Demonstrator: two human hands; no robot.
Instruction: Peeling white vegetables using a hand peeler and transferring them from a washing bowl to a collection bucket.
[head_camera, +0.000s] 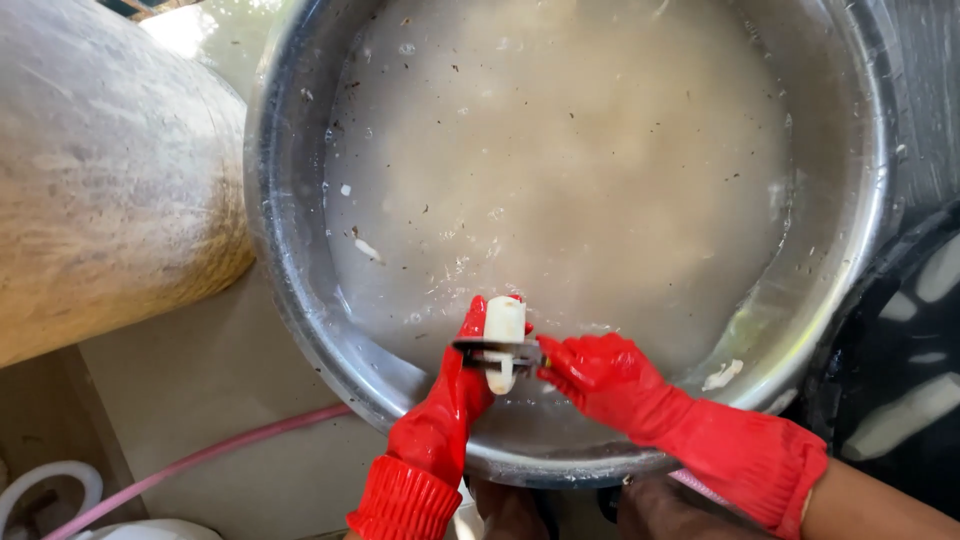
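Both hands are in red rubber gloves, working right over the near rim of a big steel basin (300, 300) full of cloudy, speckled water. The left hand (455, 395) has its fingers closed around a short pale root piece (504, 325), white and stubby, held upright just above the water at the basin's near edge. The right hand (600, 375) is curled shut on a small peeler (497, 351), whose dark blade lies flat across the middle of the root.

Looks like a peeling or scraping pass to me. To do it well I'd say keep the blade shallow against the skin so it takes thin strips, and turn the root a bit between strokes with the left fingers. Wet gloves are slippery, so a firm pinch near the bottom end seems wise, with the thumb kept out of the blade's path. Staying over the basin lets the scraps drop in the water.

A pink hose (200, 462) runs along the floor at the lower left, and a big rounded tan vessel (100, 170) sits beside the basin's left edge.
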